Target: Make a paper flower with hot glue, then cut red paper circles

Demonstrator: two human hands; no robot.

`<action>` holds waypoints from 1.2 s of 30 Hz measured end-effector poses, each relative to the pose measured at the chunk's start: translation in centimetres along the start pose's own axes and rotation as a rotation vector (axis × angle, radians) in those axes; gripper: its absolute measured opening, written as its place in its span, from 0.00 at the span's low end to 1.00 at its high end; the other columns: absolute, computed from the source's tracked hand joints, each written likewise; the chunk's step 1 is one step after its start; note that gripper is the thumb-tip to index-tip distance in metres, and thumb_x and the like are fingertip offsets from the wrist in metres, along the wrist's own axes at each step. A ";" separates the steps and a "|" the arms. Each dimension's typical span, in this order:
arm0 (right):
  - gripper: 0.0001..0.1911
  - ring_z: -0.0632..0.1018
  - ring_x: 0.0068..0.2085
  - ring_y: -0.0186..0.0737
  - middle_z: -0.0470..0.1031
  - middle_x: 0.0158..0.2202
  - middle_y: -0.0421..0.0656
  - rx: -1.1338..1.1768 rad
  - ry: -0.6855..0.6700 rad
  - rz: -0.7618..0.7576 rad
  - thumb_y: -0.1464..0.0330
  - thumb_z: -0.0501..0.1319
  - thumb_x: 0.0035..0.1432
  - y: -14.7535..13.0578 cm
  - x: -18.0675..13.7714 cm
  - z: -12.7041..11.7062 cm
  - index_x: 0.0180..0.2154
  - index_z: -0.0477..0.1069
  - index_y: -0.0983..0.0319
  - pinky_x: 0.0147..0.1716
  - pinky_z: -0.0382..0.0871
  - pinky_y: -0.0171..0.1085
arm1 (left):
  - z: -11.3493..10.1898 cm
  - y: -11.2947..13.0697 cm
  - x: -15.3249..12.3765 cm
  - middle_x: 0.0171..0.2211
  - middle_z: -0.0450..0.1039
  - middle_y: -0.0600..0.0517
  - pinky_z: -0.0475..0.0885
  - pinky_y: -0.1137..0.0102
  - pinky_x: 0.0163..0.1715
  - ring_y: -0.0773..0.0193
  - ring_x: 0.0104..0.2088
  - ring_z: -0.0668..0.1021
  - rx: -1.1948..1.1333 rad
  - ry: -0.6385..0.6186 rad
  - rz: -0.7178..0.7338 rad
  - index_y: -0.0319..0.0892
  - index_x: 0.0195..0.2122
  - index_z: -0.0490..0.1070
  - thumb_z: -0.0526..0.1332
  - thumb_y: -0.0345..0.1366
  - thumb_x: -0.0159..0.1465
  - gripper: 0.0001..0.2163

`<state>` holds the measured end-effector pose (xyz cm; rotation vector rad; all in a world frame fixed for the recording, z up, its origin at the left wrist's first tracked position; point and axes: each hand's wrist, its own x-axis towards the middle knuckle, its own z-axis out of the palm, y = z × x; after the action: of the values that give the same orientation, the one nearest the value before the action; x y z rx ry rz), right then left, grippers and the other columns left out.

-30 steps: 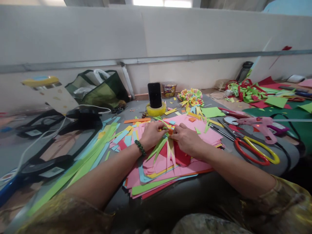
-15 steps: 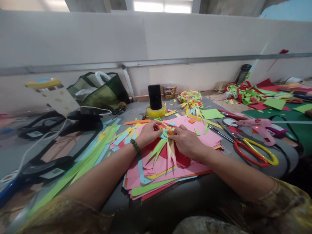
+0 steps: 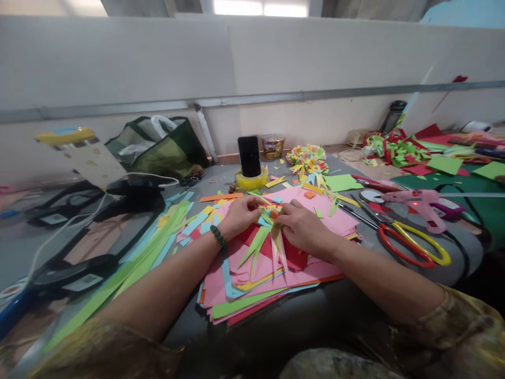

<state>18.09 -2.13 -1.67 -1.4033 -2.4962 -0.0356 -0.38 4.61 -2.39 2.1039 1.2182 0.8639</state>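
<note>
Between my hands is a paper rosette (image 3: 265,217) made of blue, orange and yellow strips, with green and pale notched tails (image 3: 255,243) hanging toward me. My left hand (image 3: 241,215), a green bead bracelet (image 3: 218,237) at its wrist, pinches the rosette's left side. Pressed against its right side are the closed fingers of my right hand (image 3: 302,227); the fingertips are partly hidden. Under the rosette lie red paper (image 3: 295,257) and a stack of pink, green, blue and yellow sheets (image 3: 252,297).
Scissors with red and yellow handles (image 3: 410,247) and a pink glue gun (image 3: 422,202) lie to the right. A phone (image 3: 249,156) stands in a yellow tape roll (image 3: 251,181) behind. Finished paper rosettes (image 3: 307,159) sit beyond; long green strips (image 3: 145,252) lie left.
Both hands stay on the rosette with only slight finger shifts. The green and pale tails have swung a little to the right. The camera view has moved slightly.
</note>
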 end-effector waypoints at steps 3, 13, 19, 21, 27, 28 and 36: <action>0.16 0.68 0.42 0.46 0.75 0.38 0.51 -0.017 -0.033 0.054 0.79 0.54 0.60 0.0 0.1 0.1 0.40 0.80 0.64 0.42 0.66 0.42 | 0.0 0.2 0.0 0.31 0.78 0.52 0.73 0.68 0.38 0.61 0.34 0.78 0.014 0.005 0.047 0.42 0.34 0.76 0.59 0.31 0.55 0.08; 0.16 0.70 0.41 0.46 0.76 0.38 0.52 -0.046 -0.056 0.076 0.79 0.54 0.61 -0.2 0.0 0.2 0.42 0.79 0.64 0.41 0.65 0.42 | 0.6 0.3 -0.1 0.32 0.75 0.52 0.71 0.65 0.40 0.59 0.35 0.76 0.115 0.047 0.167 0.43 0.37 0.75 0.58 0.29 0.59 0.08; 0.18 0.70 0.41 0.46 0.76 0.36 0.51 -0.053 -0.085 0.061 0.78 0.53 0.63 -0.3 0.0 0.2 0.41 0.81 0.63 0.40 0.65 0.41 | 0.7 0.1 0.2 0.34 0.77 0.51 0.72 0.65 0.41 0.59 0.38 0.77 0.152 0.055 0.231 0.44 0.36 0.75 0.58 0.27 0.60 0.08; 0.18 0.70 0.41 0.46 0.76 0.36 0.51 -0.054 -0.101 0.075 0.78 0.53 0.62 -0.4 0.0 0.1 0.42 0.81 0.63 0.40 0.64 0.40 | 0.8 -0.2 0.4 0.35 0.77 0.51 0.72 0.66 0.41 0.59 0.38 0.77 0.159 0.060 0.248 0.43 0.36 0.75 0.57 0.26 0.60 0.09; 0.19 0.70 0.42 0.47 0.77 0.38 0.51 -0.080 -0.136 0.089 0.79 0.53 0.61 -0.8 -0.1 -0.4 0.46 0.79 0.64 0.41 0.64 0.41 | 1.0 -0.6 0.8 0.33 0.77 0.51 0.73 0.67 0.39 0.60 0.36 0.77 0.181 0.075 0.271 0.43 0.36 0.75 0.57 0.26 0.61 0.09; 0.19 0.70 0.43 0.47 0.77 0.38 0.51 -0.083 -0.137 0.086 0.79 0.53 0.61 -0.9 -0.1 -0.5 0.46 0.79 0.64 0.41 0.65 0.41 | 1.0 -0.6 0.8 0.33 0.77 0.52 0.73 0.67 0.38 0.61 0.36 0.77 0.185 0.071 0.271 0.43 0.36 0.75 0.57 0.26 0.60 0.09; 0.19 0.69 0.45 0.49 0.75 0.40 0.53 -0.072 -0.188 0.069 0.76 0.52 0.64 -0.8 0.0 -0.4 0.47 0.79 0.63 0.43 0.64 0.43 | 1.0 -0.4 0.8 0.33 0.78 0.52 0.73 0.66 0.39 0.60 0.35 0.78 0.226 0.061 0.250 0.42 0.37 0.75 0.58 0.27 0.60 0.08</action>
<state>17.51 -2.64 -1.16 -1.5893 -2.6173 0.0208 0.48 5.34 -3.16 2.4677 1.1441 0.9422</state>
